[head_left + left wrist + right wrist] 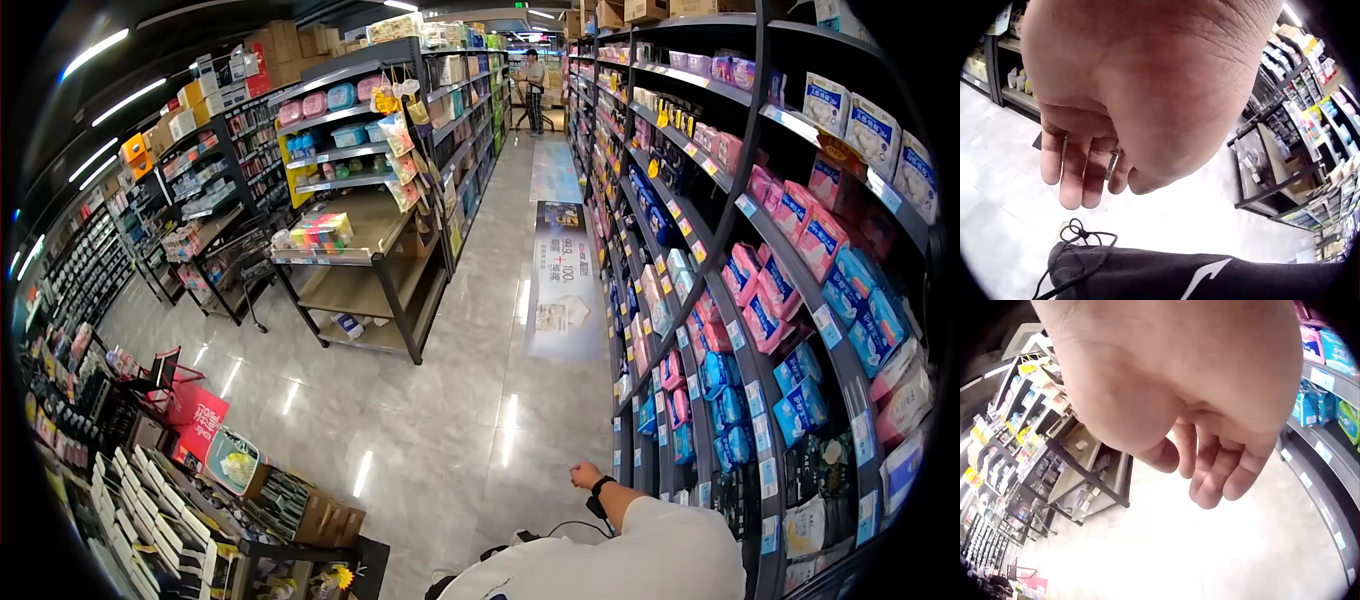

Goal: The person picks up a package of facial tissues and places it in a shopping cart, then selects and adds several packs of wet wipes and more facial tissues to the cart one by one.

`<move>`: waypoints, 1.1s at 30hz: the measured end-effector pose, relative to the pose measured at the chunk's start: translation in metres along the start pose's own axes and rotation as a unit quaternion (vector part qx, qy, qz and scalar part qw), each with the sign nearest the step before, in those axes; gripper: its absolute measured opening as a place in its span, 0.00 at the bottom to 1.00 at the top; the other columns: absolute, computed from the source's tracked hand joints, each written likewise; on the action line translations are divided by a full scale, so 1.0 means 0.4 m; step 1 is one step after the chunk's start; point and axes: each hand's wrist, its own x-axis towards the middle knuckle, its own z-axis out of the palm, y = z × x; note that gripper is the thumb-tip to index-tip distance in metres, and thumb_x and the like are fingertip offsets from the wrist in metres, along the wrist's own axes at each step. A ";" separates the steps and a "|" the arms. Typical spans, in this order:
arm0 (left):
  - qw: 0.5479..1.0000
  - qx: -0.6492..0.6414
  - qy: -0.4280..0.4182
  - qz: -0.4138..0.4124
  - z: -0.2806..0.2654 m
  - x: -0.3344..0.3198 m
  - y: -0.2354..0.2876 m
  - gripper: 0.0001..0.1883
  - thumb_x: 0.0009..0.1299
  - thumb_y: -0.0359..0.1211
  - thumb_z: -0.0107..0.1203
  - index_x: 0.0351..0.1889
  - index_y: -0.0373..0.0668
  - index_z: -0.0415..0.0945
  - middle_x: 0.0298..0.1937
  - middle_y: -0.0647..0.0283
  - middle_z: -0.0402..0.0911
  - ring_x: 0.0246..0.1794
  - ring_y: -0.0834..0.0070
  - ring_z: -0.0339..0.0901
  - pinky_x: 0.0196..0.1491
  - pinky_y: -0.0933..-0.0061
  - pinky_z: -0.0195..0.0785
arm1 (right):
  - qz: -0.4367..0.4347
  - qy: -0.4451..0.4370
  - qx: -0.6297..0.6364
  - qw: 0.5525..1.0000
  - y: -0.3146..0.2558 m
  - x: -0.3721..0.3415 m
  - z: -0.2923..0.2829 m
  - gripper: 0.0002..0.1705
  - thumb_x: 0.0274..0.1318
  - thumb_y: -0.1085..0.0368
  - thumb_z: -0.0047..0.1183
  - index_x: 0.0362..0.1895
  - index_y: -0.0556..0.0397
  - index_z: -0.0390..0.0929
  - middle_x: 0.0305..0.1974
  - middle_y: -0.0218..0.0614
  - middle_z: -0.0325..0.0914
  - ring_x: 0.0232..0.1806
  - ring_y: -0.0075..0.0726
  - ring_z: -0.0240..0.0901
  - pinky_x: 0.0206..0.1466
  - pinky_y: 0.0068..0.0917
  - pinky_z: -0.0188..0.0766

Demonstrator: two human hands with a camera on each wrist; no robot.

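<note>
White sleeve [640, 550] at the near edge of a shop aisle

Beyond the sleeve, the right grip [585, 475] hung over the grey floor [450, 430], empty, its fingers slack and slightly bent. A black band [598, 492] circled the wrist. Blue packs [1305, 406], among the goods nearest this grip, stood on the right-hand shelf [1310, 434], apart from the fingers. The left grip [1122, 106] was likewise relaxed and empty, its fingers loosely curved; dark clothing [1147, 275] with a white mark and a black cord [1085, 234] showed near its fingertips. To the left of the aisle stood a tiered display rack [340, 290]. Farther along, a printed panel [565, 300] lay on the floor; a person [535, 85] stood at the far end.
</note>
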 end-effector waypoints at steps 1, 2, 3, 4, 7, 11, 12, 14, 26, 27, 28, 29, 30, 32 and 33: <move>0.999 0.033 0.000 0.022 0.005 0.021 -0.012 0.11 0.61 0.36 0.55 0.37 0.39 0.78 0.41 0.44 0.78 0.44 0.46 0.73 0.47 0.51 0.68 | 0.019 -0.039 -0.010 0.999 0.048 0.017 0.022 0.12 0.54 0.61 0.50 0.29 0.54 0.81 0.23 0.36 0.80 0.20 0.33 0.75 0.26 0.30 0.73; 0.997 0.067 -0.001 0.047 0.001 0.030 -0.013 0.11 0.61 0.36 0.55 0.37 0.39 0.78 0.40 0.44 0.78 0.44 0.46 0.73 0.47 0.51 0.68 | 0.038 -0.078 -0.021 0.996 0.102 0.028 0.046 0.10 0.52 0.62 0.52 0.27 0.54 0.81 0.21 0.36 0.79 0.18 0.33 0.75 0.25 0.31 0.73; 0.992 0.100 -0.001 0.073 0.001 0.042 -0.019 0.11 0.61 0.36 0.56 0.37 0.39 0.78 0.40 0.44 0.78 0.43 0.46 0.74 0.46 0.51 0.68 | 0.056 -0.105 -0.015 0.993 0.166 0.027 0.077 0.09 0.50 0.63 0.53 0.26 0.54 0.80 0.21 0.36 0.79 0.19 0.33 0.75 0.25 0.31 0.73; 0.987 0.130 -0.001 0.099 -0.003 0.048 -0.025 0.11 0.60 0.36 0.56 0.36 0.39 0.78 0.40 0.45 0.79 0.43 0.46 0.74 0.46 0.51 0.68 | 0.073 -0.131 -0.009 0.989 0.211 0.018 0.107 0.08 0.49 0.63 0.54 0.24 0.53 0.80 0.20 0.35 0.79 0.19 0.33 0.75 0.24 0.32 0.73; 0.967 0.192 0.001 0.167 -0.013 0.068 -0.047 0.11 0.60 0.36 0.57 0.35 0.40 0.78 0.39 0.45 0.79 0.42 0.46 0.74 0.46 0.51 0.68 | -0.025 -0.213 -0.336 0.917 0.200 -0.136 0.147 0.08 0.46 0.61 0.55 0.27 0.51 0.82 0.22 0.38 0.80 0.21 0.37 0.77 0.27 0.36 0.75; 0.962 0.207 0.003 0.176 -0.020 0.105 -0.084 0.11 0.59 0.36 0.58 0.34 0.39 0.77 0.38 0.45 0.79 0.41 0.46 0.74 0.46 0.50 0.68 | -0.150 -0.317 -0.467 0.812 0.237 -0.246 0.190 0.11 0.45 0.59 0.56 0.31 0.50 0.84 0.28 0.40 0.82 0.27 0.42 0.80 0.33 0.39 0.77; 0.968 0.202 0.009 0.150 -0.026 0.100 -0.083 0.11 0.58 0.36 0.58 0.34 0.39 0.77 0.38 0.44 0.79 0.42 0.46 0.73 0.47 0.50 0.67 | -0.205 -0.298 -0.483 0.798 0.298 -0.237 0.220 0.11 0.46 0.58 0.56 0.30 0.50 0.84 0.28 0.40 0.82 0.28 0.43 0.80 0.34 0.39 0.77; 0.968 0.195 0.008 0.160 -0.026 0.107 -0.094 0.11 0.58 0.36 0.58 0.34 0.39 0.77 0.38 0.44 0.79 0.42 0.46 0.73 0.47 0.50 0.67 | -0.258 -0.276 -0.496 0.782 0.292 -0.247 0.233 0.11 0.46 0.58 0.55 0.30 0.50 0.84 0.28 0.41 0.82 0.29 0.44 0.81 0.35 0.40 0.77; 0.961 0.187 0.006 0.203 -0.038 0.086 -0.100 0.12 0.59 0.37 0.58 0.35 0.39 0.78 0.39 0.44 0.79 0.43 0.46 0.73 0.48 0.50 0.67 | -0.158 -0.170 -0.212 0.949 0.256 -0.109 0.279 0.13 0.56 0.62 0.45 0.29 0.55 0.79 0.25 0.34 0.80 0.23 0.29 0.76 0.26 0.28 0.72; 0.960 0.189 0.007 0.206 -0.036 0.083 -0.102 0.12 0.59 0.38 0.58 0.35 0.39 0.78 0.39 0.45 0.79 0.43 0.46 0.73 0.48 0.50 0.67 | -0.052 -0.181 -0.135 0.973 0.202 -0.138 0.266 0.13 0.55 0.62 0.45 0.29 0.55 0.79 0.25 0.35 0.80 0.23 0.29 0.76 0.25 0.28 0.72; 0.959 0.189 0.007 0.209 -0.034 0.084 -0.106 0.12 0.59 0.38 0.58 0.35 0.39 0.78 0.39 0.45 0.79 0.43 0.46 0.73 0.48 0.50 0.66 | 0.055 -0.188 -0.056 0.979 0.156 -0.170 0.252 0.12 0.55 0.62 0.46 0.29 0.55 0.79 0.25 0.35 0.80 0.23 0.30 0.76 0.24 0.28 0.71; 0.958 0.191 0.008 0.215 -0.032 0.087 -0.110 0.12 0.59 0.38 0.58 0.35 0.39 0.78 0.39 0.45 0.79 0.43 0.46 0.73 0.48 0.50 0.66 | 0.055 -0.188 -0.057 0.979 0.131 -0.199 0.242 0.12 0.55 0.62 0.46 0.29 0.55 0.79 0.25 0.35 0.80 0.23 0.30 0.76 0.24 0.28 0.71; 0.956 0.193 0.009 0.220 -0.029 0.089 -0.115 0.12 0.59 0.38 0.58 0.35 0.39 0.78 0.39 0.45 0.79 0.43 0.46 0.73 0.48 0.50 0.66 | 0.070 -0.181 -0.027 0.981 0.114 -0.225 0.234 0.12 0.54 0.63 0.46 0.28 0.55 0.79 0.24 0.35 0.79 0.22 0.30 0.76 0.24 0.28 0.71; 0.953 0.195 0.009 0.230 -0.015 0.099 -0.136 0.13 0.59 0.38 0.58 0.35 0.40 0.78 0.39 0.45 0.79 0.43 0.46 0.73 0.48 0.49 0.66 | 0.084 -0.174 0.002 0.981 0.097 -0.245 0.226 0.12 0.53 0.63 0.46 0.27 0.55 0.79 0.23 0.36 0.79 0.21 0.30 0.75 0.23 0.28 0.70; 0.951 0.199 0.011 0.234 -0.014 0.097 -0.137 0.13 0.59 0.38 0.58 0.35 0.40 0.78 0.39 0.45 0.79 0.43 0.46 0.73 0.48 0.49 0.66 | 0.096 -0.179 -0.016 0.979 0.104 -0.255 0.227 0.11 0.53 0.63 0.46 0.26 0.55 0.78 0.23 0.36 0.79 0.21 0.31 0.75 0.23 0.28 0.70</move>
